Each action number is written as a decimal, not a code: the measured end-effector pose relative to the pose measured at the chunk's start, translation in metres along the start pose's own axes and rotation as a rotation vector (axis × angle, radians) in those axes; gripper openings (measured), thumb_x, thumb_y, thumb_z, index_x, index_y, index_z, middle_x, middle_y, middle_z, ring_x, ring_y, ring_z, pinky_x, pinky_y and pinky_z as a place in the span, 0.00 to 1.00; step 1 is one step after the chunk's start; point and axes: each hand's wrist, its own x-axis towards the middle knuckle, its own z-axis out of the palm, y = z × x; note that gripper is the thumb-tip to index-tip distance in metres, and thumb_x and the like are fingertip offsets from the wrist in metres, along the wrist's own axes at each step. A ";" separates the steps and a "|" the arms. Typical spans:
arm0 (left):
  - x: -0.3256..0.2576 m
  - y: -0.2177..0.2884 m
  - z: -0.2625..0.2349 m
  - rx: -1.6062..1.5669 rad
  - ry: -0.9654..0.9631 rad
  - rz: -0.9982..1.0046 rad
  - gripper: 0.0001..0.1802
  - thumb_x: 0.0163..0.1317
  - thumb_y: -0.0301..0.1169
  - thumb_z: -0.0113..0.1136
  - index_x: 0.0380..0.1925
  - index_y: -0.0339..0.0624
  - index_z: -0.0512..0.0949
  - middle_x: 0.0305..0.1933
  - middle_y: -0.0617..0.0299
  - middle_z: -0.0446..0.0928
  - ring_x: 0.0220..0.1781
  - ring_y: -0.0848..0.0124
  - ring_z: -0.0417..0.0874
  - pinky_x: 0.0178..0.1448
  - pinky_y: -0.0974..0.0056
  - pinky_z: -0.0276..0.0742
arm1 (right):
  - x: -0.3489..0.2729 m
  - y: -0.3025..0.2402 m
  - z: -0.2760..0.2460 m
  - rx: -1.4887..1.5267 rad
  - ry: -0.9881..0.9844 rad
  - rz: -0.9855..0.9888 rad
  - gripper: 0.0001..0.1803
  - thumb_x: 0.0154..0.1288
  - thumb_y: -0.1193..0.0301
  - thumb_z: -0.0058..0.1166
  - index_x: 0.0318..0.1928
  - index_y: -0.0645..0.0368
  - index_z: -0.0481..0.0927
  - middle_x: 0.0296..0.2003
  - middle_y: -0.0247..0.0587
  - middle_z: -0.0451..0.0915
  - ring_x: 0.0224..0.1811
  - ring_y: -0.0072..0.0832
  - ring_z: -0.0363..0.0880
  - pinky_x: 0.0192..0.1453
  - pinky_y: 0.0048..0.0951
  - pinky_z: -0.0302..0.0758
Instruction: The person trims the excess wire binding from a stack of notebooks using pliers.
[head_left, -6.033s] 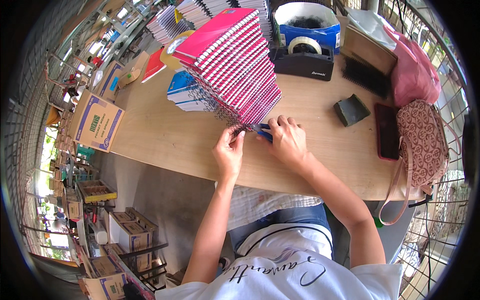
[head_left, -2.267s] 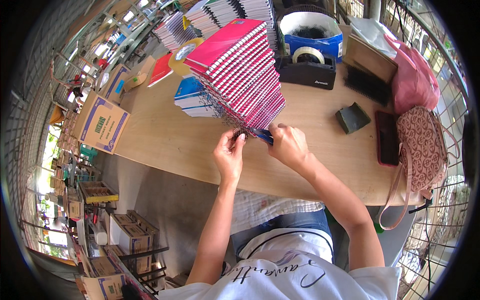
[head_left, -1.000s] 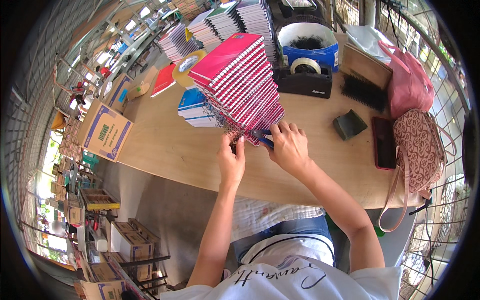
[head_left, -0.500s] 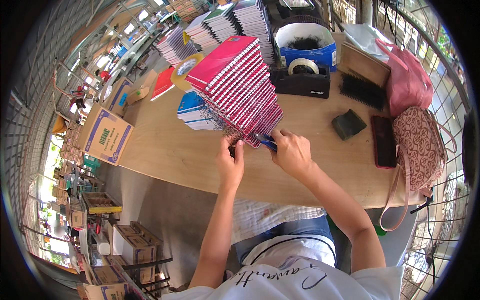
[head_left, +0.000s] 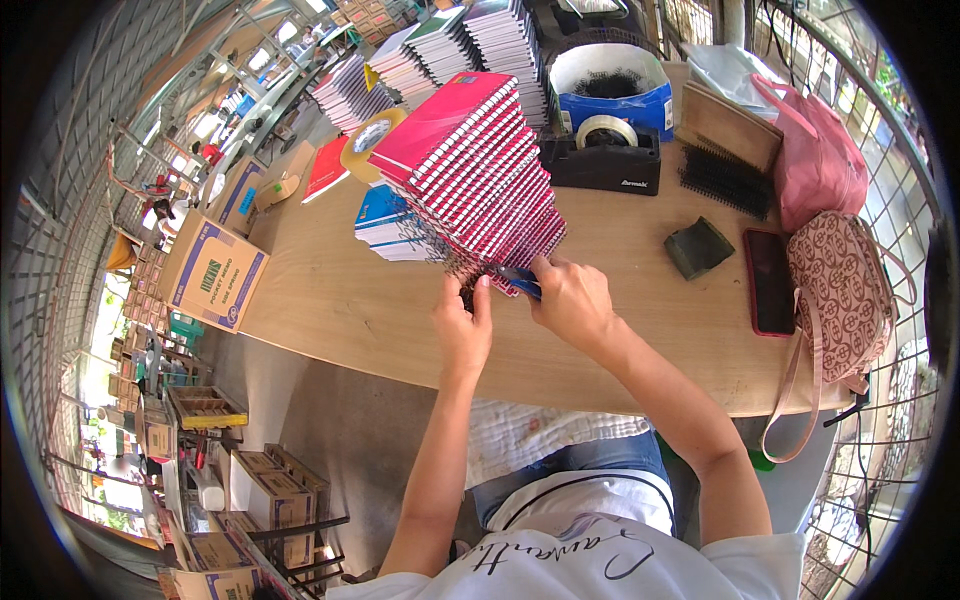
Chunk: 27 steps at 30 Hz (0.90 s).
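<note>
A tall stack of pink-red spiral notebooks leans in front of me, its bound edges facing right. My right hand is closed around blue-handled pliers, whose jaws touch or nearly touch the lowest notebooks' edge. At the stack's near corner my left hand is closed, thumb up, on a bunch of dark wire coils. More loose black wire coils spill beside the stack, over a smaller pile of blue-covered notebooks. Exactly what the jaws grip is too small to tell.
Behind the stack are a tape roll, a black tape dispenser and a blue-white tub of black coils. Rightward lie a dark block, a phone and bags. A carton stands at the left edge.
My right hand has shifted a little left with the pliers, bringing their jaws closer to my left fingers. My left hand stays nearly in place, and the stack has hardly moved.
</note>
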 end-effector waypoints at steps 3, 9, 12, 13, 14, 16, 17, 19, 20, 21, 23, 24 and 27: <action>-0.001 -0.001 -0.001 0.007 0.004 -0.012 0.11 0.67 0.26 0.56 0.46 0.31 0.75 0.40 0.56 0.82 0.40 0.73 0.81 0.46 0.67 0.75 | -0.003 0.005 0.000 -0.008 0.014 -0.001 0.13 0.50 0.65 0.66 0.31 0.59 0.77 0.22 0.45 0.78 0.27 0.50 0.81 0.32 0.45 0.78; -0.001 0.003 0.000 0.004 0.039 0.045 0.09 0.67 0.28 0.57 0.42 0.33 0.74 0.38 0.49 0.82 0.38 0.58 0.84 0.44 0.59 0.76 | -0.004 -0.001 -0.017 -0.094 0.179 -0.105 0.14 0.48 0.68 0.64 0.34 0.59 0.76 0.34 0.45 0.79 0.37 0.45 0.81 0.38 0.46 0.77; 0.000 -0.002 0.001 -0.028 0.050 0.069 0.09 0.66 0.28 0.57 0.42 0.33 0.74 0.39 0.49 0.82 0.39 0.58 0.84 0.45 0.60 0.76 | 0.000 -0.005 -0.017 -0.111 0.088 -0.054 0.15 0.46 0.67 0.65 0.34 0.58 0.76 0.36 0.45 0.78 0.40 0.42 0.79 0.41 0.47 0.76; 0.000 -0.003 0.001 -0.039 0.053 0.071 0.09 0.66 0.28 0.57 0.42 0.33 0.74 0.39 0.49 0.82 0.39 0.58 0.84 0.45 0.60 0.76 | 0.000 -0.006 -0.017 -0.111 0.091 -0.056 0.15 0.46 0.67 0.65 0.34 0.58 0.76 0.35 0.45 0.78 0.40 0.42 0.79 0.40 0.46 0.76; 0.000 -0.001 0.001 -0.025 0.048 0.068 0.09 0.66 0.28 0.57 0.42 0.33 0.74 0.39 0.49 0.82 0.39 0.58 0.84 0.45 0.60 0.76 | 0.001 -0.007 -0.017 -0.110 0.093 -0.057 0.15 0.46 0.68 0.65 0.34 0.58 0.76 0.34 0.45 0.78 0.39 0.42 0.80 0.40 0.46 0.77; 0.001 0.006 -0.001 0.006 0.037 0.067 0.10 0.66 0.28 0.57 0.43 0.33 0.74 0.39 0.49 0.83 0.39 0.58 0.84 0.45 0.60 0.76 | 0.003 -0.006 -0.016 -0.090 0.078 -0.053 0.16 0.46 0.68 0.66 0.35 0.58 0.76 0.33 0.44 0.79 0.37 0.43 0.81 0.39 0.45 0.78; 0.002 0.004 0.000 0.007 0.042 0.061 0.10 0.66 0.28 0.57 0.43 0.33 0.74 0.39 0.50 0.83 0.39 0.59 0.84 0.45 0.60 0.76 | 0.003 -0.005 -0.013 -0.072 0.059 -0.047 0.17 0.45 0.68 0.67 0.35 0.58 0.76 0.33 0.44 0.79 0.36 0.43 0.81 0.39 0.44 0.78; 0.000 -0.001 0.001 0.015 0.049 0.049 0.09 0.66 0.27 0.57 0.43 0.33 0.74 0.38 0.50 0.83 0.39 0.59 0.84 0.45 0.60 0.76 | 0.004 -0.003 -0.009 -0.040 0.004 -0.023 0.17 0.45 0.69 0.68 0.36 0.59 0.76 0.31 0.43 0.79 0.35 0.43 0.81 0.38 0.42 0.79; 0.001 -0.001 0.000 0.007 0.043 0.024 0.10 0.67 0.27 0.57 0.43 0.33 0.74 0.38 0.50 0.83 0.39 0.59 0.84 0.45 0.60 0.76 | 0.005 -0.002 -0.009 -0.030 -0.031 -0.005 0.17 0.45 0.69 0.67 0.36 0.59 0.76 0.30 0.43 0.79 0.34 0.44 0.81 0.38 0.42 0.79; 0.000 0.000 0.000 -0.002 0.039 -0.003 0.10 0.67 0.28 0.57 0.44 0.33 0.74 0.38 0.50 0.83 0.38 0.60 0.84 0.44 0.60 0.76 | 0.005 -0.001 -0.008 -0.020 -0.068 0.012 0.16 0.45 0.70 0.67 0.35 0.58 0.76 0.30 0.43 0.79 0.33 0.44 0.81 0.37 0.41 0.79; 0.000 -0.001 -0.002 -0.043 0.029 -0.043 0.10 0.67 0.29 0.57 0.44 0.33 0.75 0.38 0.51 0.83 0.37 0.62 0.83 0.44 0.61 0.76 | 0.000 0.003 -0.009 0.032 -0.049 0.019 0.16 0.46 0.68 0.66 0.35 0.58 0.76 0.31 0.44 0.79 0.35 0.43 0.82 0.37 0.44 0.78; -0.001 -0.003 -0.003 -0.073 0.023 -0.057 0.10 0.67 0.29 0.57 0.44 0.34 0.75 0.37 0.52 0.83 0.37 0.63 0.83 0.43 0.62 0.76 | -0.001 0.003 -0.011 0.059 -0.042 0.022 0.16 0.46 0.67 0.66 0.35 0.58 0.76 0.31 0.44 0.79 0.36 0.42 0.82 0.37 0.46 0.78; 0.000 -0.005 -0.001 -0.059 0.032 0.017 0.11 0.68 0.31 0.57 0.45 0.34 0.75 0.37 0.55 0.82 0.35 0.69 0.80 0.42 0.65 0.75 | 0.001 -0.002 -0.022 -0.094 0.133 -0.039 0.18 0.45 0.66 0.68 0.36 0.57 0.76 0.34 0.43 0.78 0.39 0.42 0.80 0.39 0.47 0.76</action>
